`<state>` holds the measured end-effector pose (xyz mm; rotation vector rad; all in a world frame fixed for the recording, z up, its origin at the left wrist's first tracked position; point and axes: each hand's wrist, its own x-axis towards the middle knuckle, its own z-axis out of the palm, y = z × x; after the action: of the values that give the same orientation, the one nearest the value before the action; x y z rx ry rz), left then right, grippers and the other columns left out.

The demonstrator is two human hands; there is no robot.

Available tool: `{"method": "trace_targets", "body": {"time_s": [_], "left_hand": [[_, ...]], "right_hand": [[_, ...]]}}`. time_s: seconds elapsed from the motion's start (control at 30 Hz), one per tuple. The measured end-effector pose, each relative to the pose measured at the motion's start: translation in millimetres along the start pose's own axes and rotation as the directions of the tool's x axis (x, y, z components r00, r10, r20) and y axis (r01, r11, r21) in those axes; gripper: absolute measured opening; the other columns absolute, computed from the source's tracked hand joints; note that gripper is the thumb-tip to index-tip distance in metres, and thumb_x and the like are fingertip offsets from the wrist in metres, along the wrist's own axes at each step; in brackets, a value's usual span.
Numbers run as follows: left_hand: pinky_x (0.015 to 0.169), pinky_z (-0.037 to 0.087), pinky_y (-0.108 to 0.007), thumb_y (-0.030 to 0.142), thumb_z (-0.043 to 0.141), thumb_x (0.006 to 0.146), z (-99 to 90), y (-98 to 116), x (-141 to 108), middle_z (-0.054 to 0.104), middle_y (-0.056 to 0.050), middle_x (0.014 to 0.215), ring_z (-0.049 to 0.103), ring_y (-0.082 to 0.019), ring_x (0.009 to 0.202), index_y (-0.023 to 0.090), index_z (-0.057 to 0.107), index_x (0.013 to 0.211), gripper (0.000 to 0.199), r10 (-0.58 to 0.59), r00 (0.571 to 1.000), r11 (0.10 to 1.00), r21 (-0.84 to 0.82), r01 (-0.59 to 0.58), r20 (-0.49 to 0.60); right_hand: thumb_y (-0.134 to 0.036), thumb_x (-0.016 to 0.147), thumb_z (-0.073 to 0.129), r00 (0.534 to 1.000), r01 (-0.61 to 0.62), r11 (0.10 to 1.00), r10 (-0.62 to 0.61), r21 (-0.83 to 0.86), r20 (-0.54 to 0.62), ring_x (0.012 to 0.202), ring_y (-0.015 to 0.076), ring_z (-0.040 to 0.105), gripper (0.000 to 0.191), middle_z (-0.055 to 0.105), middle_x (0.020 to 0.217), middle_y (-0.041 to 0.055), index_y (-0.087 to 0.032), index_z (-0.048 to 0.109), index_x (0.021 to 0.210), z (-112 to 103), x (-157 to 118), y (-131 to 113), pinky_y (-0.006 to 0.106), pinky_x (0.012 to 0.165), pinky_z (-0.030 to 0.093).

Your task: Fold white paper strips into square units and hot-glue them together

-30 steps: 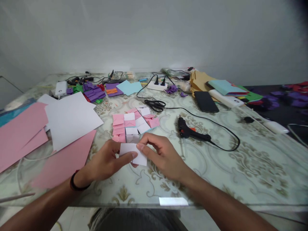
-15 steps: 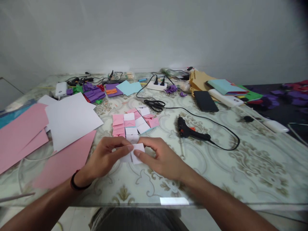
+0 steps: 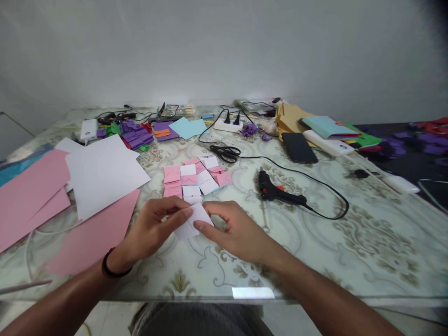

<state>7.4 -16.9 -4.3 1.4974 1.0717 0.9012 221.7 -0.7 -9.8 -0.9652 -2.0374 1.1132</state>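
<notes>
Both hands were holding one small white paper [image 3: 185, 229]. The left hand [image 3: 159, 228] pinched it on one side, with the thumb lying on top. The right hand [image 3: 238, 231] pinched the other side, and its thumb lay on top too. The fingers of both hands were curled behind the paper, so you could not see all of them. The two thumbs were close together, near the middle. The paper sat tilted, with a line running across it. A dark band [image 3: 109, 265] was around the left wrist.

The small paper was over the counter [image 3: 315, 252], right in front of the person. Just past it lay a bunch of pink and white folded papers [image 3: 191, 179]. You could not tell if the small paper touched them.

Behind the bunch were black scissors [image 3: 226, 153]. To the right lay a black glue gun [image 3: 282, 192], and its cord made a big loop. Farther back on the right was a flat black phone [image 3: 300, 148].

On the left, big white sheets [image 3: 108, 175] lay partly on top of a pink sheet [image 3: 101, 233]. Purple folded strips [image 3: 136, 136] were piled behind them, and light blue papers [image 3: 189, 127] lay near the strips. At the back, a white power strip [image 3: 227, 125] had two black plugs in it.
</notes>
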Motion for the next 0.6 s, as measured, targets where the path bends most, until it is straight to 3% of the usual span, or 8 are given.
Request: {"method": "trace_targets", "body": {"time_s": [0.13, 0.23, 0.37, 0.5, 0.6], "left_hand": [[0.074, 0.050, -0.027, 0.034, 0.070, 0.097, -0.6, -2.2, 1.5, 0.075, -0.004, 0.088, 0.065, -0.017, 0.082, 0.018, 0.075, 0.092, 0.017, 0.021, 1.000, 1.000, -0.018, -0.021, -0.006], [0.072, 0.050, -0.027, 0.034, 0.070, 0.097, -1.7, -1.3, 3.0, 0.074, -0.004, 0.085, 0.064, -0.016, 0.079, 0.018, 0.075, 0.090, 0.018, 0.040, 0.997, 0.999, 0.005, -0.040, -0.059], [0.083, 0.050, -0.030, 0.031, 0.071, 0.096, -4.8, -4.2, 6.0, 0.071, -0.005, 0.096, 0.064, -0.019, 0.093, 0.020, 0.073, 0.090, 0.013, 0.170, 0.975, 0.984, 0.075, -0.161, -0.140], [0.095, 0.048, -0.035, 0.027, 0.075, 0.093, -7.1, -8.2, 7.8, 0.070, -0.005, 0.102, 0.064, -0.021, 0.104, 0.022, 0.072, 0.093, 0.006, 0.259, 0.956, 0.954, 0.189, -0.231, -0.137], [0.094, 0.049, -0.035, 0.023, 0.076, 0.093, -8.5, -7.3, 8.3, 0.071, -0.004, 0.098, 0.065, -0.020, 0.101, 0.022, 0.073, 0.093, 0.003, 0.328, 0.940, 0.907, 0.308, -0.286, -0.094]], "right_hand": [[-0.034, 0.097, 0.063, 0.997, -0.043, 0.998, 0.046, -0.054, 0.054, 0.064, 0.0125, 0.049, 0.030, 0.056, 0.068, -0.0034, -0.019, 0.055, 0.072, 1.0, 1.5, 0.4, 0.026, 0.059, 0.036], [-0.032, 0.095, 0.066, 0.999, -0.050, 0.998, 0.051, -0.046, 0.011, 0.063, 0.0119, 0.049, 0.032, 0.053, 0.066, -0.0045, -0.020, 0.050, 0.070, 1.7, 2.7, -0.6, 0.026, 0.060, 0.037], [-0.028, 0.094, 0.066, 0.994, -0.027, 0.999, 0.024, -0.031, -0.105, 0.066, 0.0126, 0.052, 0.026, 0.056, 0.069, -0.0040, -0.020, 0.053, 0.073, 1.9, 2.8, 0.5, 0.027, 0.064, 0.039], [-0.022, 0.093, 0.068, 0.955, 0.077, 0.996, -0.085, -0.036, -0.285, 0.068, 0.0135, 0.055, 0.019, 0.057, 0.072, -0.0031, -0.021, 0.058, 0.078, 0.7, 2.4, 2.3, 0.028, 0.067, 0.043], [-0.018, 0.093, 0.070, 0.918, 0.207, 0.975, -0.222, -0.082, -0.330, 0.076, 0.0156, 0.060, 0.008, 0.063, 0.081, 0.0002, -0.022, 0.067, 0.086, -0.3, 1.8, 3.1, 0.030, 0.070, 0.047]]}}
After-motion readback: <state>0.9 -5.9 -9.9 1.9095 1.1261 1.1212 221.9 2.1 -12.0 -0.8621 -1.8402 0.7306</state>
